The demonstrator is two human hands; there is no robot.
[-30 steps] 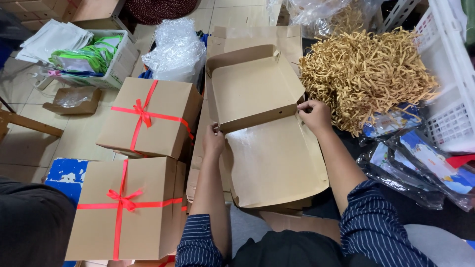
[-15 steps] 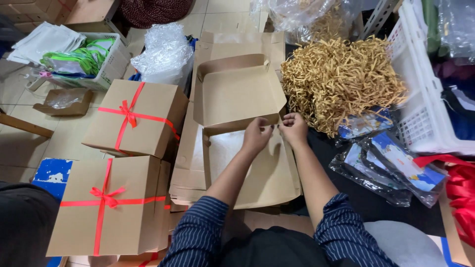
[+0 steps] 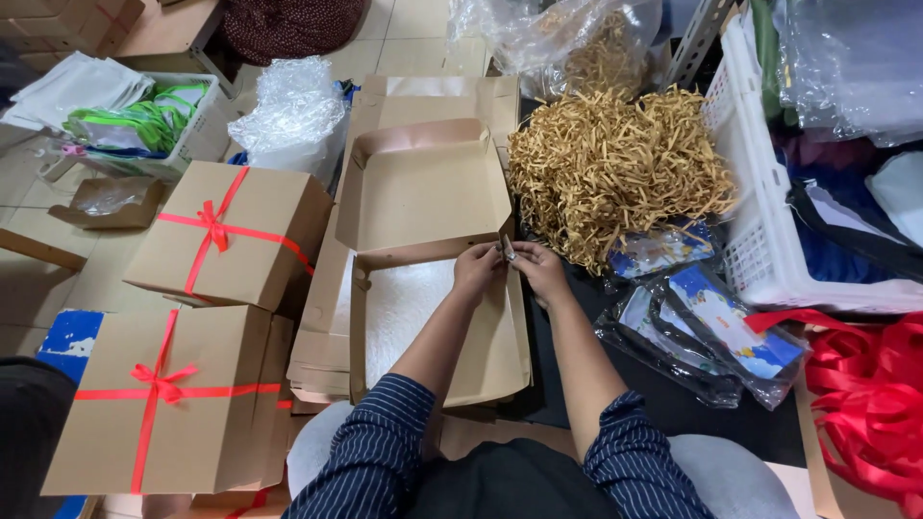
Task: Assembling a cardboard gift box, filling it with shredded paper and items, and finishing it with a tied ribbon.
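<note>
An open brown cardboard box lies in front of me on a stack of flat cardboard, its lid tilted back and a white lining in its base. My left hand and my right hand meet at the box's right hinge corner. Both pinch the small cardboard corner flap there. A heap of golden shredded paper sits just right of the box.
Two closed brown boxes tied with red ribbon stand at left. Bubble wrap lies behind them. A white plastic basket, clear-bagged items and loose red ribbon are at right.
My hands have come together from the box's two sides to its right hinge corner. The lid now tilts back further. The camera has shifted slightly right.
</note>
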